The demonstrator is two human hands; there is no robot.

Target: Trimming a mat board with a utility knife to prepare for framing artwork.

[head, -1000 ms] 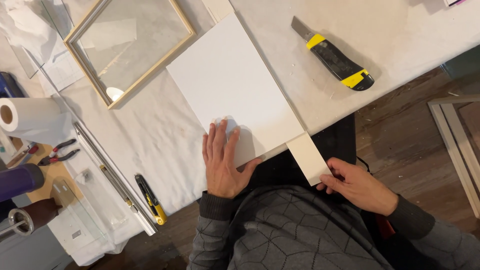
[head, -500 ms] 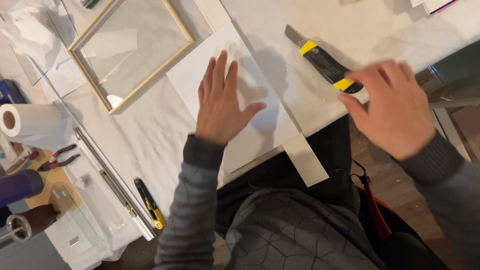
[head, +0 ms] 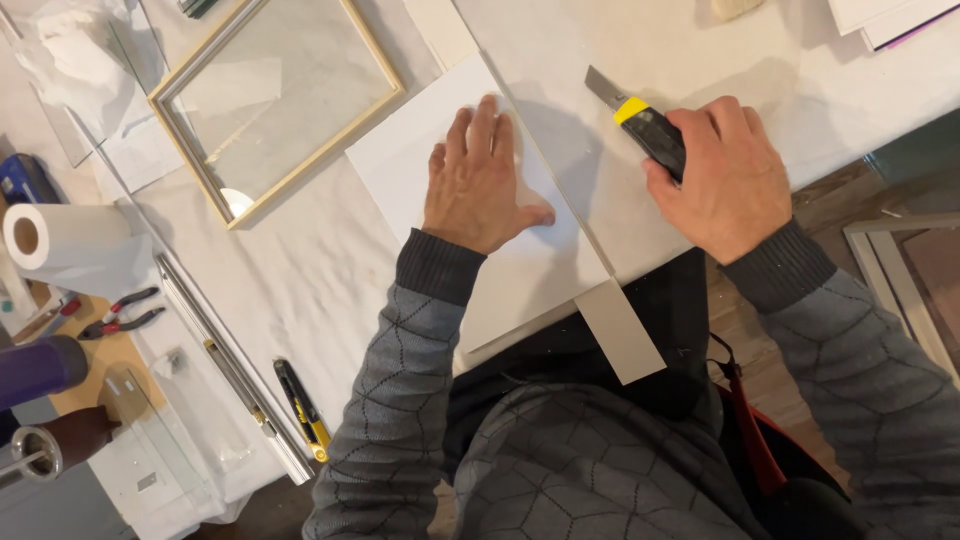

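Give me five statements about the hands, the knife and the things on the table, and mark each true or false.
1. The right hand grips a yellow and black utility knife. True.
2. The left hand lies flat on the white board. True.
3. The knife's blade is drawn back inside the handle. False: the grey blade sticks out past the yellow collar.
4. The wooden picture frame lies under the left hand. False: it lies apart, further up the table to the left.
5. A paper towel roll lies at the left edge of the view. True.
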